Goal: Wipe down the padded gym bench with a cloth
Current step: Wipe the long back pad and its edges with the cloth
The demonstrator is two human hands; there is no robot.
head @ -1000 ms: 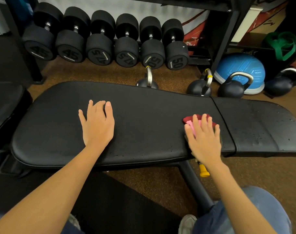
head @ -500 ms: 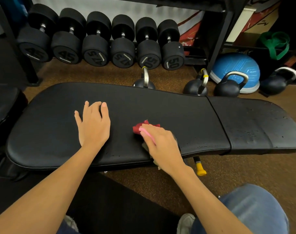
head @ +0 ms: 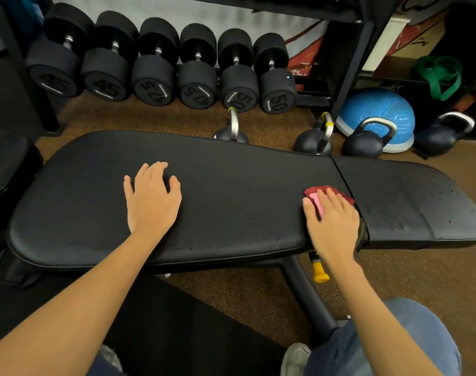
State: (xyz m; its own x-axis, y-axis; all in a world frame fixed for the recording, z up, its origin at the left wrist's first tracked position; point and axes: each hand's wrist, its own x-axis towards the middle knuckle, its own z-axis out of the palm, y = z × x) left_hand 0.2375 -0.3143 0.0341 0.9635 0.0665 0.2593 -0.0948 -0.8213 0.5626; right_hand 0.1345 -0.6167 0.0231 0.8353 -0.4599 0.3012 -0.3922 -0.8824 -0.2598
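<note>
Your left hand [head: 153, 196] lies open, bracing the black padded vinyl bench [head: 231, 191], while at three o'clock your right hand [head: 333, 221] presses flat on the crumpled red-and-pink cloth [head: 317, 193], wiping.

Your bench [head: 231, 191] lies flat in front of you: a long black padded section and a shorter, scuffed pad on the right, with a narrow seam between them. Your red and pink cloth [head: 319, 195] sits crumpled on the long section, just beside that seam.
</note>
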